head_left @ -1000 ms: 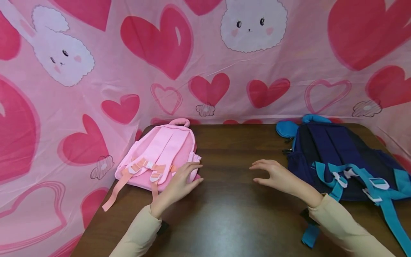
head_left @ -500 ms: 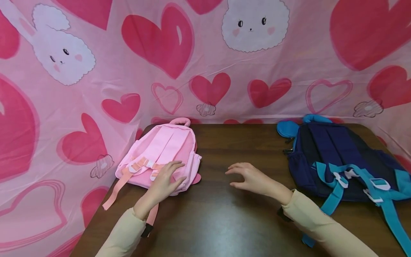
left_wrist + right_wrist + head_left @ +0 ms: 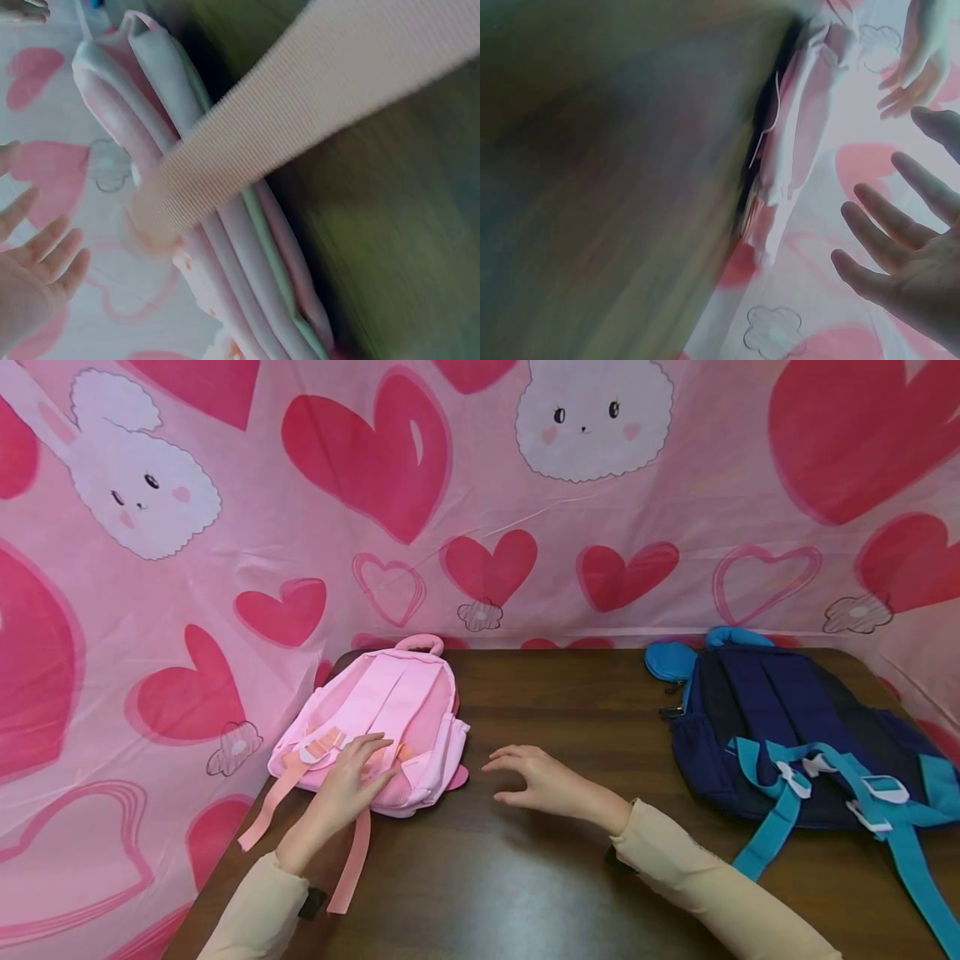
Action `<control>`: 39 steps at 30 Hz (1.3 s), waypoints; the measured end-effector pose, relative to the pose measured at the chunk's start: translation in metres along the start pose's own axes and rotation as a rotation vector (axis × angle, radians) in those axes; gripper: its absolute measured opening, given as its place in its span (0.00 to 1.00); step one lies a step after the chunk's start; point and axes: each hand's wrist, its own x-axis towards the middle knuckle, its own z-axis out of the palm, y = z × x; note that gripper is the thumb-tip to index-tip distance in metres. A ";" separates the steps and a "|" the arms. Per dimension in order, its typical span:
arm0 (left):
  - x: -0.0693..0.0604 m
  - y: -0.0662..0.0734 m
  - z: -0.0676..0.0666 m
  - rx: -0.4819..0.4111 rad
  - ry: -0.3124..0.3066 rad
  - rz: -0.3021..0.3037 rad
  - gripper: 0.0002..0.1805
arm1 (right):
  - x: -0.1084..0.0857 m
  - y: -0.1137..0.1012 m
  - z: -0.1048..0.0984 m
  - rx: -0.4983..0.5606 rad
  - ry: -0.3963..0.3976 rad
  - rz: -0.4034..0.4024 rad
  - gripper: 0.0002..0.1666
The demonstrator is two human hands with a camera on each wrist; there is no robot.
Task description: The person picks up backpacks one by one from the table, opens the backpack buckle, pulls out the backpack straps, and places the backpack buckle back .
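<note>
A pink backpack (image 3: 427, 710) lies on the left of the table, its straps facing up and two peach strap ends trailing toward the front edge. Over its lower part hovers my left hand (image 3: 347, 785), fingers loosely bent and holding nothing. In the left wrist view a peach strap (image 3: 300, 112) crosses close to the camera, with the backpack's side (image 3: 240, 225) behind it. To the right of the pink backpack my right hand (image 3: 536, 783) is in the air above the table, fingers spread and empty. The right wrist view shows the same spread fingers (image 3: 885, 225).
On the right of the dark wooden table (image 3: 555, 710) lies a navy backpack (image 3: 795, 718) with turquoise straps (image 3: 780, 835) hanging toward the front. A small blue round pouch (image 3: 670, 661) hangs at its upper left. A pink cloth with hearts (image 3: 487, 564) rises behind the table.
Both hands have moved left. The left hand has gone from the pink backpack's right side to over its lower straps; the right hand has left the navy backpack's side and nears the pink one.
</note>
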 end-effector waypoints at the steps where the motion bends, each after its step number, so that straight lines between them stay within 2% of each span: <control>1: 0.000 -0.002 -0.001 0.001 0.002 -0.009 0.23 | 0.002 -0.001 0.001 0.012 -0.008 0.011 0.22; 11: -0.004 -0.024 -0.015 0.034 0.080 -0.045 0.22 | 0.022 -0.009 0.018 0.107 -0.076 0.062 0.27; 15: -0.006 -0.034 -0.021 0.061 0.092 -0.062 0.21 | 0.030 -0.012 0.027 0.103 -0.095 0.054 0.28; 22: -0.013 -0.056 -0.024 0.080 0.158 -0.080 0.22 | 0.043 -0.020 0.042 0.075 -0.097 0.026 0.28; 29: -0.018 -0.072 -0.031 0.139 0.140 -0.154 0.21 | 0.057 -0.025 0.054 0.068 -0.110 0.018 0.27; 34: -0.019 -0.080 -0.033 0.150 0.124 -0.175 0.21 | 0.065 -0.026 0.059 0.056 -0.124 -0.011 0.27; 39: -0.020 -0.085 -0.035 0.164 0.096 -0.229 0.20 | 0.071 -0.025 0.062 0.022 -0.157 -0.029 0.27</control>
